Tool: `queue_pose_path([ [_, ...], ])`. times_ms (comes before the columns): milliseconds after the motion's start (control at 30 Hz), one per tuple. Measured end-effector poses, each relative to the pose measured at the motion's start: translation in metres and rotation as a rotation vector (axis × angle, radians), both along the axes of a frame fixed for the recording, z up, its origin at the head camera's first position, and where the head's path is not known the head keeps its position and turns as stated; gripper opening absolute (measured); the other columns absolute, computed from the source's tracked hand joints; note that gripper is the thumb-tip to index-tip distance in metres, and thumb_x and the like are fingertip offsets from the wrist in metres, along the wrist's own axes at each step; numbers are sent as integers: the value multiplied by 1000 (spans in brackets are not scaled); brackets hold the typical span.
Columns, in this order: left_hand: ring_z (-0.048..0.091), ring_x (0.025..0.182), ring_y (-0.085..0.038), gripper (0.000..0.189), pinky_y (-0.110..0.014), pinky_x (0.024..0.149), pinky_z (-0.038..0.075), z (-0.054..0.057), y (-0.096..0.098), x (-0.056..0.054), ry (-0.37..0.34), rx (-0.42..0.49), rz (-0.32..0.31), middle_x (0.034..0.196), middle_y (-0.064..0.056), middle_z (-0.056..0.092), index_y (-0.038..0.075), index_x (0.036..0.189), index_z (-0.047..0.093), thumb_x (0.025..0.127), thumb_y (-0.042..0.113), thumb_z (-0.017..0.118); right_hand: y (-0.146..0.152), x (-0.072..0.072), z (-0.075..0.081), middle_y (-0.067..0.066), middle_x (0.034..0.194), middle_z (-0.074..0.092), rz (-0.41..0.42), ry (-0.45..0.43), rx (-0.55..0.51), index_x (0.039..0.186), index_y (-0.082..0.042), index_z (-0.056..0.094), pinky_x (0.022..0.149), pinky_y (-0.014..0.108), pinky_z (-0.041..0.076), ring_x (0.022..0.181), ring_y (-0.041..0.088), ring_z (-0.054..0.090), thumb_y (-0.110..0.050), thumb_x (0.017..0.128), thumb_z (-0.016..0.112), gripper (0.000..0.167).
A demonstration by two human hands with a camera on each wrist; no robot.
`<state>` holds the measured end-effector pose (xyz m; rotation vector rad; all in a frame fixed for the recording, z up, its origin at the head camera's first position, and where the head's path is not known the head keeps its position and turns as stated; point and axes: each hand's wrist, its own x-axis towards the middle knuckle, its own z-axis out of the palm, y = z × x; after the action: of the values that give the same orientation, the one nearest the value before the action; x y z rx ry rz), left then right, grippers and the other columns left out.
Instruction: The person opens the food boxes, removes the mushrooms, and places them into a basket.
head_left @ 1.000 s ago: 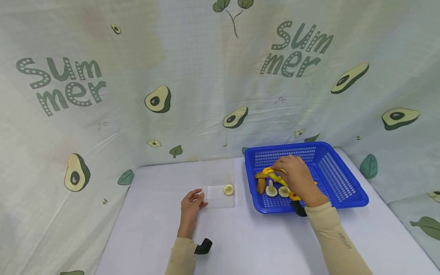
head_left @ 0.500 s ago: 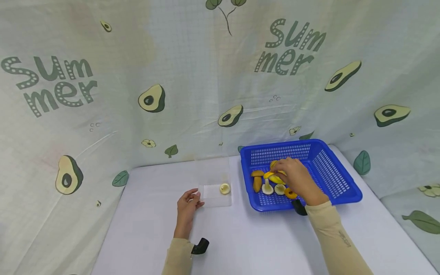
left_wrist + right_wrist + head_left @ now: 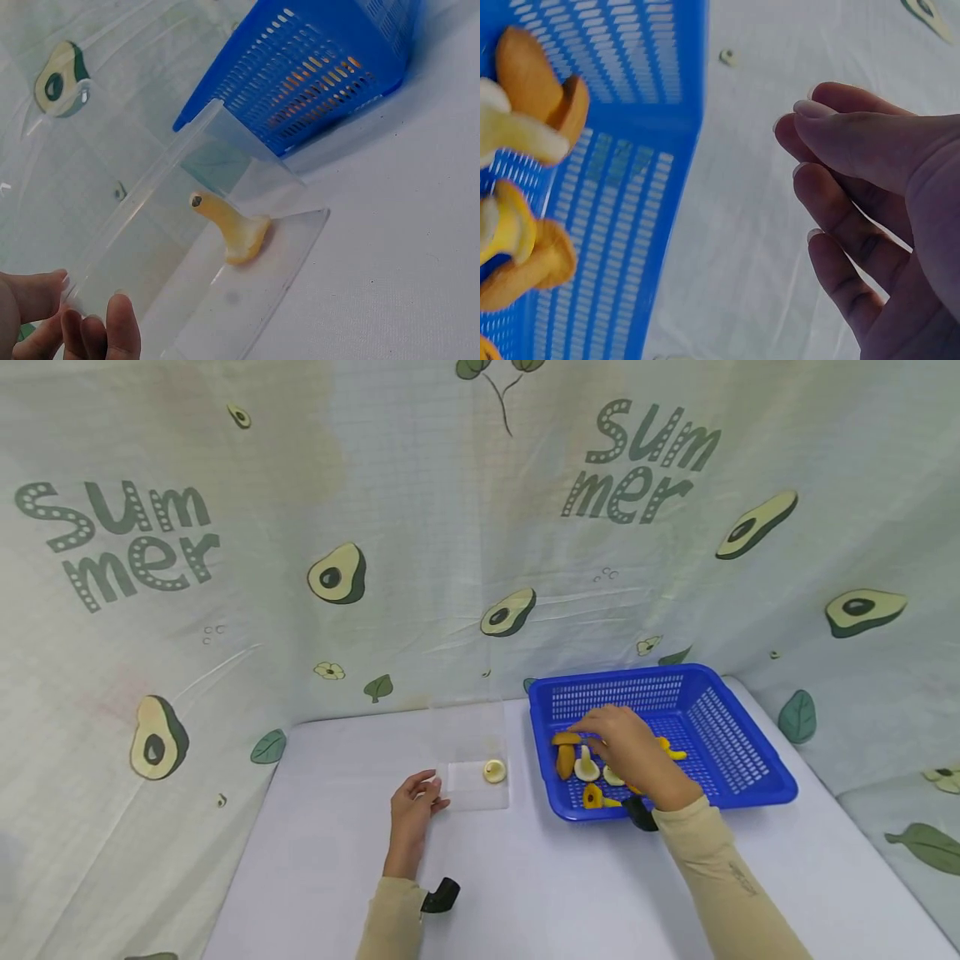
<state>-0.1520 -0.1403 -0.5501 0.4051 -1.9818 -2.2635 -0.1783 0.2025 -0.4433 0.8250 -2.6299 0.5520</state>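
Observation:
At the left side of a clear plastic box (image 3: 480, 797), my left hand (image 3: 415, 810) pinches its upright edge between thumb and fingers (image 3: 122, 326). A cream-yellow mushroom (image 3: 238, 232) stands cap down inside the box, its stem tilted up. My right hand (image 3: 626, 747) is over the blue basket (image 3: 750, 793), its fingers loosely bent with nothing between them in the right wrist view. Below it lie a brown mushroom (image 3: 566, 758), a white mushroom (image 3: 586, 768) and an orange-yellow mushroom (image 3: 592, 796). The hand hides part of the pile.
A yellow mushroom (image 3: 672, 749) lies right of the right hand in the basket. The white table (image 3: 525, 893) runs back to a hanging cloth (image 3: 420, 527) with avocado prints. Black wrist mounts (image 3: 441, 896) stick out from both sleeves.
The right hand has let go of a yellow mushroom and shifted slightly left over the basket. An orange-yellow mushroom now shows at the basket's front. The left hand stays at the box.

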Motion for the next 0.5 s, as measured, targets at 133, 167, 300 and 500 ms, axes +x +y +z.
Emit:
queue_pose_path([
  [133,63,68,-12,34,-22,67,63,2,0,0,-5,7,3,91,-6,58,-18,133,56,102,-5,63,-20,-3,3,5,104,78,56,4,9,108,-10,83,86,49,59,100,30,70,1,87,84,24],
  [167,63,69,-11,34,-22,67,63,3,0,0,-10,7,5,92,-6,58,-18,133,56,102,-4,64,-25,-4,3,5,104,78,67,6,17,108,-10,83,86,49,58,100,30,70,0,88,83,23],
  [300,62,69,-12,36,-22,68,64,3,1,0,-37,2,13,93,-6,57,-16,134,57,102,-3,65,-46,-9,4,5,103,76,96,3,54,109,-9,82,91,49,59,99,29,69,-2,89,83,21],
  [500,64,74,-15,35,-23,68,64,1,1,0,-48,-7,20,94,-7,58,-15,134,58,103,-2,65,-78,-17,4,3,102,75,150,9,126,108,-11,82,90,44,59,100,26,69,-4,87,86,22],
])
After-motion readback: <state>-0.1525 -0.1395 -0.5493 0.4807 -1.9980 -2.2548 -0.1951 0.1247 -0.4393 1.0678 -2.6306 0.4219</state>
